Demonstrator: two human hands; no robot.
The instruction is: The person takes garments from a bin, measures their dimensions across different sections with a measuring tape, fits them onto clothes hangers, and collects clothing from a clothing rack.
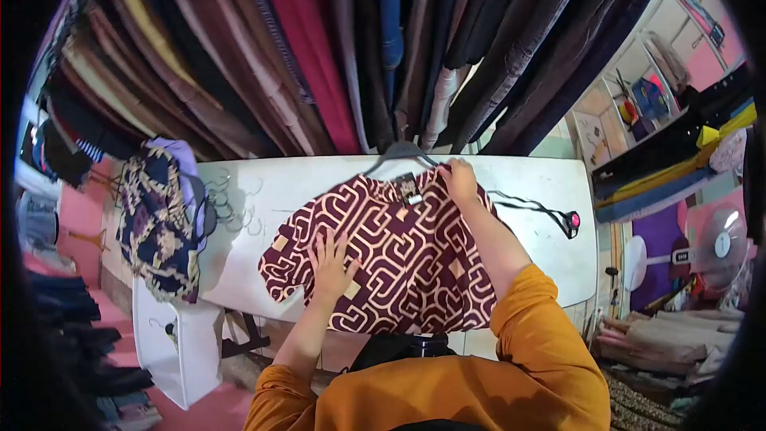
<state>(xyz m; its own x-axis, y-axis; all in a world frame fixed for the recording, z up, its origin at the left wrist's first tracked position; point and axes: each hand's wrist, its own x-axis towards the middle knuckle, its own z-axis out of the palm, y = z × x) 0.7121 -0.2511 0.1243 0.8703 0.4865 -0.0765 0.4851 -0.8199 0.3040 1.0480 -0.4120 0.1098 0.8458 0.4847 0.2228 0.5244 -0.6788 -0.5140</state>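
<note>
A maroon blouse (423, 271) with a cream looping pattern lies spread on the white table, its lower edge hanging over the near side. A dark clothes hanger (403, 151) sits in its neckline, the shoulder part standing out above the collar. Near the neck is a black tag (407, 185). My left hand (331, 262) rests flat on the blouse's left front, fingers spread. Up at the right shoulder, my right hand (459, 182) has its fingers closed on the fabric near the hanger's end; the fingertips are partly hidden.
Trousers (307, 56) hang in a dense row behind the white table (535, 271). Loose hangers (231, 199) and a patterned garment (159, 219) are at the table's left. A black strap with a pink piece (573, 222) lies on the right. A fan (722, 243) stands farther right.
</note>
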